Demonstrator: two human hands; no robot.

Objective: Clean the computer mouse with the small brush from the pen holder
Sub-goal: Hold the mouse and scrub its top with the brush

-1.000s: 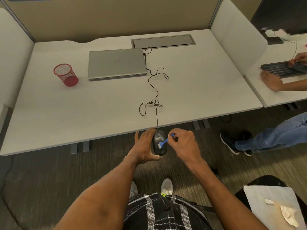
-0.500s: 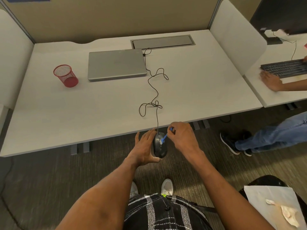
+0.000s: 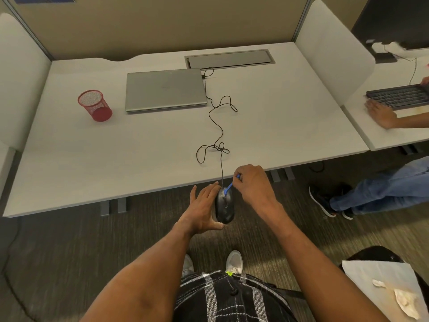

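Observation:
A black wired computer mouse (image 3: 224,209) is held in the air just off the desk's front edge. My left hand (image 3: 201,208) holds it from the left side, thumb under its rear. My right hand (image 3: 254,185) pinches a small blue brush (image 3: 229,185), whose pale bristle tip touches the front top of the mouse near the scroll wheel. The mouse cable (image 3: 217,133) runs up across the desk to the closed laptop. The red mesh pen holder (image 3: 95,105) stands at the desk's left, with nothing visible in it.
A closed grey laptop (image 3: 165,89) lies at the back of the white desk (image 3: 92,159), behind it a cable hatch (image 3: 229,59). Another person sits at the right with a hand (image 3: 380,115) by a keyboard (image 3: 398,97). A paper (image 3: 385,291) with crumpled tissue lies bottom right.
My right hand has moved the brush forward along the mouse, from its middle to its front end. The left hand and mouse have stayed nearly still.

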